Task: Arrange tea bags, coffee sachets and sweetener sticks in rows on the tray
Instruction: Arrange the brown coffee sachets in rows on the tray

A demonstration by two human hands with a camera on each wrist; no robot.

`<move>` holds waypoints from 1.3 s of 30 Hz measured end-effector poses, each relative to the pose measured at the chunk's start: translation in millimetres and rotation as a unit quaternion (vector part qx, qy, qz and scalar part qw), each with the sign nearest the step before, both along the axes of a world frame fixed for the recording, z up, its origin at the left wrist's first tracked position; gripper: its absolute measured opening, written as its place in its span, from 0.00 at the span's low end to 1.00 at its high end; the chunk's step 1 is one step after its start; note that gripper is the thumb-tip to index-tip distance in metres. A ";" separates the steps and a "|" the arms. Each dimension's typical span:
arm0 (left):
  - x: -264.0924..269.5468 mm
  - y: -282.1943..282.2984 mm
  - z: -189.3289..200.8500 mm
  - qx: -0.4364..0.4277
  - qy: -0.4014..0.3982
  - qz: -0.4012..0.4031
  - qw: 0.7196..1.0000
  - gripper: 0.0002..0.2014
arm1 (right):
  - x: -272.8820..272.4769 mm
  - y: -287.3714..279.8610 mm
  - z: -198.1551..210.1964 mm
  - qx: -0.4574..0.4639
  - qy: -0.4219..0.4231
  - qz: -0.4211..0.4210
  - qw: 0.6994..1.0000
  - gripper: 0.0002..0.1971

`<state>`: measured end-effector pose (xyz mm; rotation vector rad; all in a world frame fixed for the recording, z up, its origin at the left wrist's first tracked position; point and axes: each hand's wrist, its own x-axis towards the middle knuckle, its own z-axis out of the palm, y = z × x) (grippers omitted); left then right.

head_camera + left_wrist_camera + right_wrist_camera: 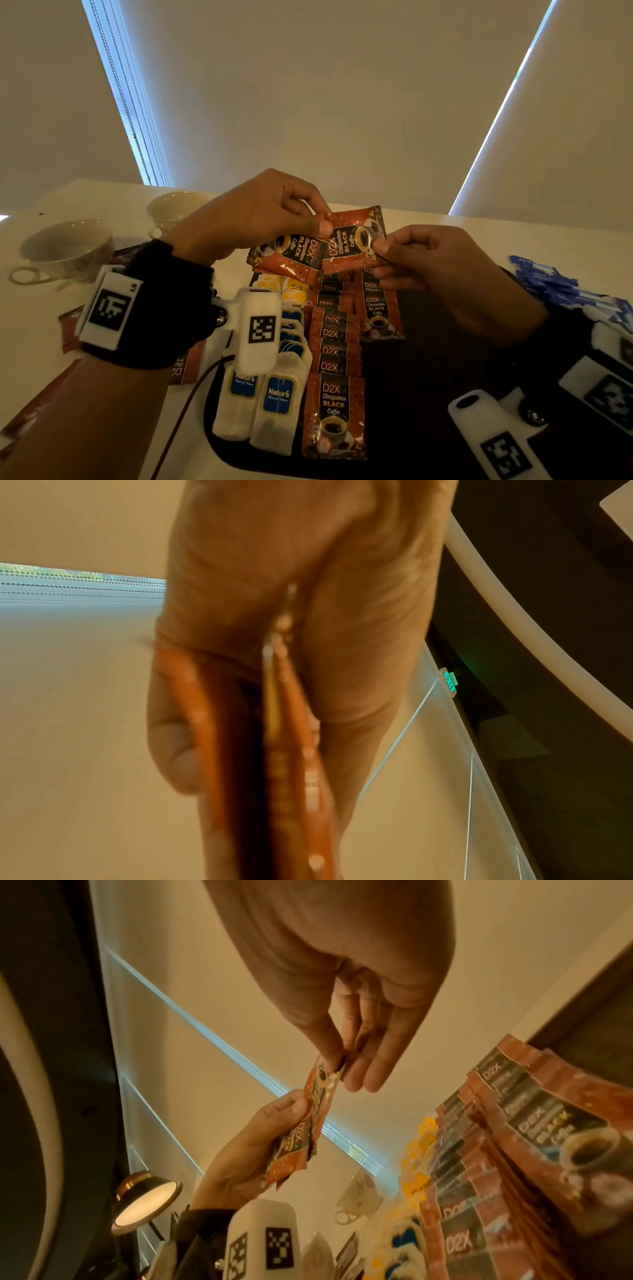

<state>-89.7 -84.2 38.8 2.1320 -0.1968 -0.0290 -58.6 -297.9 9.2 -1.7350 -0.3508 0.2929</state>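
Everything sits on or around the dark, smooth tray (428, 394) with rounded corners. At its near edge, two soft white papery tea bags (274, 407) with blue labels start a row running back to yellow-labelled ones. Right beside them is a row of glossy rust-red foil coffee sachets (334, 414), flat rectangles overlapping like shingles, with a shorter second row just past that.

Above the tray's far end, both hands are up in the air. The left hand (253, 212) pinches two crinkly sachets between thumb and fingers; the right hand (442, 260) pinches the corner of the upper sachet (352, 240), other fingers loosely curled. The lower sachet (287, 257) fans out to the left.

Right of the tray there's a heap of slim blue-and-white sweetener sticks (548, 284). Left of it, two round glazed white cups (65, 246).
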 end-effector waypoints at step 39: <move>-0.4 6.3 2.0 0.000 -0.007 0.029 1.000 0.07 | 14.8 -55.6 -31.3 -0.262 0.105 0.055 0.958 0.07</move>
